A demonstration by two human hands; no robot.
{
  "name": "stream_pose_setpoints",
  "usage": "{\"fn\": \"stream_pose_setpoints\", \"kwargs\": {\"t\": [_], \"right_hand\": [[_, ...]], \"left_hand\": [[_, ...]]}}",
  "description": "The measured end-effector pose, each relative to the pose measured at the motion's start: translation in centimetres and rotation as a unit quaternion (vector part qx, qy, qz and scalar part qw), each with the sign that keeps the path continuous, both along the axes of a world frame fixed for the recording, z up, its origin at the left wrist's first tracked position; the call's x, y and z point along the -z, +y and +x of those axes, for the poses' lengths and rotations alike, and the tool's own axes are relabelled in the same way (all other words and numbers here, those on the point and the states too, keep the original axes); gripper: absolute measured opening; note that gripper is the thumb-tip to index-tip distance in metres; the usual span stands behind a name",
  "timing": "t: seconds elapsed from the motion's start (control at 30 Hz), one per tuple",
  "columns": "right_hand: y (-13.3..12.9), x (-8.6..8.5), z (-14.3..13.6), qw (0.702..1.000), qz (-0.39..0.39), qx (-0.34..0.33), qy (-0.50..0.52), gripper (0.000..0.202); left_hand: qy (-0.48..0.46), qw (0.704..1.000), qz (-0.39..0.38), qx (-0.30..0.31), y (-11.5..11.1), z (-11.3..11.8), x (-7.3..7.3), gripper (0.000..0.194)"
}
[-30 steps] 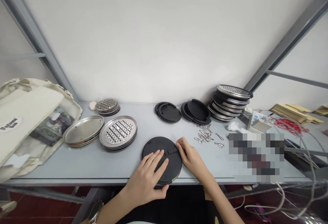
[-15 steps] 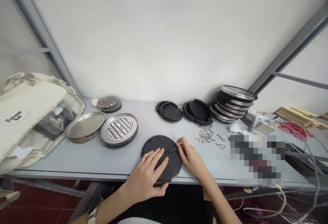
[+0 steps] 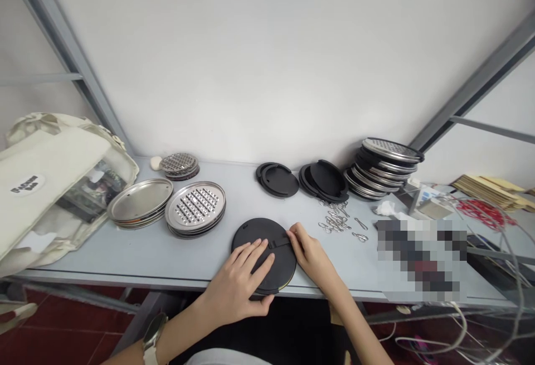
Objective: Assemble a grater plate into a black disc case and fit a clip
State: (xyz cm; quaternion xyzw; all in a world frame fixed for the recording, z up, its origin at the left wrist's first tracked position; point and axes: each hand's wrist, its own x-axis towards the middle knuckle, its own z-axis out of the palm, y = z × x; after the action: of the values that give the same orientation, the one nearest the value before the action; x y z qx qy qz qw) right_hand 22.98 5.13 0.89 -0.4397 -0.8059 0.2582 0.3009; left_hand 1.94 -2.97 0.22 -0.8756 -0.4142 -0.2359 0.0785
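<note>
A round black disc (image 3: 267, 231) with a thin yellowish line at its near right rim lies at the table's front edge. A narrow black strip (image 3: 279, 242) runs from near its centre to the right rim. My left hand (image 3: 240, 281) rests on the disc, fingers stretched out and spread, thumb by the near edge. At the strip's outer end, my right hand (image 3: 305, 245) pinches thumb and fingers together. What sits in that pinch is hidden. Right of this hand, several small metal clips (image 3: 335, 221) are scattered.
Stacked round metal graters (image 3: 196, 206) and plain metal discs (image 3: 142, 200) stand left, beside a cream bag (image 3: 54, 159). Smaller graters (image 3: 179, 163) sit behind. Black round holders (image 3: 278, 180) lie at the back, and a tall grater stack (image 3: 387, 159) stands right. Cables and red cord (image 3: 485, 213) lie far right.
The hands and disc hold nearly the same position. A small bright bit seen at my right fingertips before no longer shows. The camera view has shifted slightly.
</note>
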Motion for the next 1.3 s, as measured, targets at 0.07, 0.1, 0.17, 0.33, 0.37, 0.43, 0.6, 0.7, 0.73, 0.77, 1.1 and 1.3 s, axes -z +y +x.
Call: {"fn": "stream_pose_setpoints", "kwargs": {"t": [0.07,0.1,0.17,0.33,0.37,0.43,0.6,0.7,0.73,0.77,1.1,1.3], "right_hand": [[0.06,0.11,0.02,1.000,0.003,0.008,0.012,0.016],[0.10,0.17,0.04,1.000,0.008,0.017,0.017,0.015],[0.19,0.27,0.10,0.999,0.017,0.040,0.027,0.014],[0.29,0.29,0.19,0.996,0.033,0.064,0.054,0.019],[0.30,0.29,0.19,0.995,0.040,0.064,0.062,0.020],[0.34,0.31,0.18,0.994,0.050,0.064,0.071,0.020],[0.41,0.39,0.29,0.994,0.054,0.057,0.070,0.014],[0.39,0.35,0.39,0.994,0.066,0.055,0.073,0.011],[0.40,0.33,0.42,0.993,0.072,0.057,0.075,0.010],[0.40,0.31,0.43,0.992,0.076,0.059,0.076,0.009],[0.37,0.22,0.69,0.990,0.067,0.095,0.076,0.020],[0.27,0.11,0.74,0.989,0.051,0.109,0.087,0.024]], "left_hand": [[0.001,1.000,-0.002,-0.002,0.01,-0.01,0.00,0.060],[0.002,1.000,-0.002,-0.002,0.02,-0.01,0.01,0.060],[0.002,1.000,0.000,-0.002,0.03,-0.01,0.04,0.060],[0.000,1.000,0.007,-0.002,0.08,0.00,0.17,0.061],[0.001,1.000,0.008,-0.002,0.09,0.01,0.19,0.061],[0.003,1.000,0.007,-0.003,0.09,0.02,0.19,0.061],[0.005,1.000,0.011,-0.002,0.03,0.04,0.11,0.060],[0.004,1.000,0.013,-0.002,0.04,0.01,0.16,0.060],[0.004,1.000,0.014,-0.002,0.06,0.00,0.19,0.060],[0.005,1.000,0.014,-0.002,0.07,-0.01,0.22,0.060],[0.005,1.000,0.017,0.003,0.05,-0.02,0.14,0.058],[0.008,1.000,0.018,-0.002,0.05,0.02,0.29,0.058]]}}
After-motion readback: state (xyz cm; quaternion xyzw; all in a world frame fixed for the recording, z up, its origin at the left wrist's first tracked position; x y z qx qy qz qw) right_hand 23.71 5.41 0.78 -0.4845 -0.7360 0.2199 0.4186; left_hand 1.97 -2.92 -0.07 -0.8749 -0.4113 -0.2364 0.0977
